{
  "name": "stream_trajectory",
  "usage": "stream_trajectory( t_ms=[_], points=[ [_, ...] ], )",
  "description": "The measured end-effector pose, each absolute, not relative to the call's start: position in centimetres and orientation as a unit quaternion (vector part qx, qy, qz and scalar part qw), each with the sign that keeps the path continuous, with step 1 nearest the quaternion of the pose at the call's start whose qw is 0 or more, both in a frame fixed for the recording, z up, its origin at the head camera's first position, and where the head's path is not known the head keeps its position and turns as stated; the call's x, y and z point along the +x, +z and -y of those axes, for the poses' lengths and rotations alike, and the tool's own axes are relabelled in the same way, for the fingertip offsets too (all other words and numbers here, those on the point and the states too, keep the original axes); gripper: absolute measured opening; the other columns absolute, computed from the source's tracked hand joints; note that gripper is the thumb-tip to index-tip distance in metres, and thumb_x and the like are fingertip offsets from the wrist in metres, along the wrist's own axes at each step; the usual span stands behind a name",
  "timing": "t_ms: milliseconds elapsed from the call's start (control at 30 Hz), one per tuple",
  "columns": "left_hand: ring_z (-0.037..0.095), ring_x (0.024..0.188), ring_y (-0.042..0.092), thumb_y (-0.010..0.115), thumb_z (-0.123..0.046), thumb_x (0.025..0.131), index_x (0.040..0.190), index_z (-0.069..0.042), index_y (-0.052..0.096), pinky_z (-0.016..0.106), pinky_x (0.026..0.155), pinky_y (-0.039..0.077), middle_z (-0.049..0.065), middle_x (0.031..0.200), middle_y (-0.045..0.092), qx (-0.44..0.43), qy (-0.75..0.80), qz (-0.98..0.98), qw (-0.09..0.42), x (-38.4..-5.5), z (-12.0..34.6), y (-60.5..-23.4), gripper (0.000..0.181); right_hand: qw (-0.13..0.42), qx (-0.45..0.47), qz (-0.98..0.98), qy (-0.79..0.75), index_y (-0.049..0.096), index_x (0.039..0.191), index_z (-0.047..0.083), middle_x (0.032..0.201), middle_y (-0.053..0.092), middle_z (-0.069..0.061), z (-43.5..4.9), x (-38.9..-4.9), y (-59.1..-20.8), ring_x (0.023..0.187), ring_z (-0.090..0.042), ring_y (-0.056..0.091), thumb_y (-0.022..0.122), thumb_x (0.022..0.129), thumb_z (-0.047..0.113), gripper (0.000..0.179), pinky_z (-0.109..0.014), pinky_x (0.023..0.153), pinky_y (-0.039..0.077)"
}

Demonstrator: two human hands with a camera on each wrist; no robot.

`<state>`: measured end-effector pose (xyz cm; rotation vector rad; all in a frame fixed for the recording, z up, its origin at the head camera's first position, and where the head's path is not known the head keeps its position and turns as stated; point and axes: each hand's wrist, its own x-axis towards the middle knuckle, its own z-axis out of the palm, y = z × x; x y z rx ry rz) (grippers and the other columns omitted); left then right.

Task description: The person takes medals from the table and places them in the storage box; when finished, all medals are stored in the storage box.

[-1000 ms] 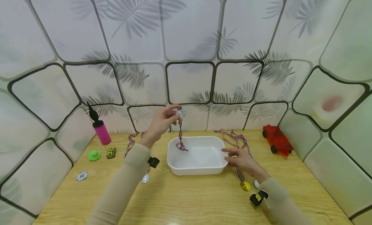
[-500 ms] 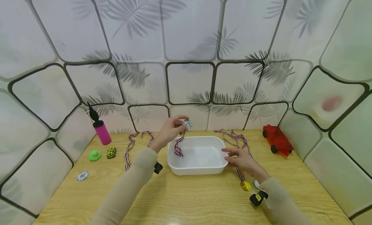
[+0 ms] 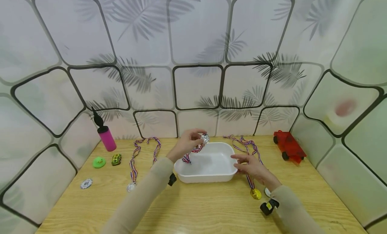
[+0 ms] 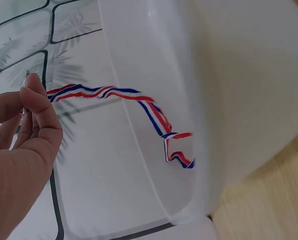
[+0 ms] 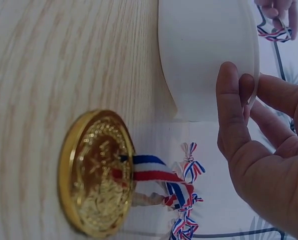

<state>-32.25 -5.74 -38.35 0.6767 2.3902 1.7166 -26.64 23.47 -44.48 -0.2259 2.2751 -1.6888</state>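
Observation:
My left hand (image 3: 188,143) pinches a silver medal (image 3: 205,138) above the far side of a white plastic basin (image 3: 206,179). From the medal, a red, white and blue ribbon (image 4: 101,92) trails down into the basin. At the basin's right end, my right hand (image 3: 251,167) grips the rim between thumb and fingers, with the rim plain in the right wrist view. Just in front of that hand lies a gold medal (image 5: 96,172), its striped ribbon running back under the hand. Beside it, a silver medal (image 3: 267,192) is partly hidden by the right wrist.
Left of the basin lies another silver medal (image 3: 131,187) with its ribbon. Farther left are a pink cylinder with a black top (image 3: 106,139), a green duck (image 3: 98,162), a small yellow-green car (image 3: 116,159) and a poker chip (image 3: 86,183). A red toy vehicle (image 3: 289,146) stands back right.
My left hand has moved right and down with the silver medal, and its ribbon now bunches in the basin. The silver medal at left has come into view. My right hand stays on the rim.

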Motion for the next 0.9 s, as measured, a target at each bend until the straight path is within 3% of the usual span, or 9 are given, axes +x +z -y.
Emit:
stream_trajectory(
  t_ms=[100, 267, 433, 700, 900],
  points=[
    [0.038, 0.090, 0.068, 0.062, 0.001, 0.093, 0.127, -0.007, 0.061, 0.042, 0.072, 0.057, 0.016, 0.096, 0.070, 0.212, 0.571, -0.791, 0.060, -32.3, 5.1, -38.9, 0.035, 0.150, -0.076, -0.792, -0.587, 0.048, 0.140, -0.006, 0.103, 0.051, -0.014, -23.5, -26.6, -44.4, 0.081, -0.016, 0.064, 0.060, 0.097, 0.008, 0.046, -0.039, 0.080, 0.060],
    [0.023, 0.077, 0.070, 0.062, -0.001, 0.094, 0.127, -0.004, 0.058, 0.047, 0.073, 0.057, 0.015, 0.095, 0.071, 0.194, 0.587, -0.782, 0.078, -32.4, 4.4, -39.2, 0.034, 0.152, -0.074, -0.793, -0.585, 0.048, 0.140, -0.006, 0.103, 0.051, -0.014, -23.4, -26.6, -44.3, 0.081, -0.016, 0.064, 0.060, 0.097, 0.008, 0.046, -0.040, 0.081, 0.060],
    [0.013, 0.072, 0.067, 0.062, -0.001, 0.094, 0.126, -0.005, 0.060, 0.037, 0.066, 0.056, 0.015, 0.095, 0.072, 0.195, 0.591, -0.779, 0.080, -32.3, 4.1, -39.5, 0.033, 0.153, -0.074, -0.792, -0.586, 0.048, 0.140, -0.006, 0.103, 0.051, -0.014, -23.4, -26.8, -44.3, 0.082, -0.016, 0.064, 0.060, 0.097, 0.008, 0.047, -0.040, 0.081, 0.060],
    [0.013, 0.069, 0.061, 0.059, -0.004, 0.096, 0.130, -0.006, 0.062, 0.026, 0.054, 0.044, 0.021, 0.103, 0.070, 0.180, 0.619, -0.761, 0.074, -31.7, 2.7, -40.0, 0.034, 0.158, -0.075, -0.791, -0.586, 0.049, 0.140, -0.005, 0.103, 0.051, -0.014, -23.6, -27.2, -44.3, 0.083, -0.016, 0.063, 0.061, 0.097, 0.007, 0.046, -0.040, 0.082, 0.060],
    [0.028, 0.079, 0.067, 0.058, 0.002, 0.094, 0.128, -0.004, 0.061, 0.023, 0.059, 0.049, 0.017, 0.099, 0.068, 0.143, 0.661, -0.735, 0.047, -31.8, 1.3, -41.0, 0.035, 0.161, -0.073, -0.796, -0.579, 0.049, 0.140, -0.005, 0.104, 0.051, -0.015, -23.6, -27.6, -44.1, 0.084, -0.017, 0.062, 0.061, 0.097, 0.007, 0.046, -0.039, 0.082, 0.060]
  ],
)
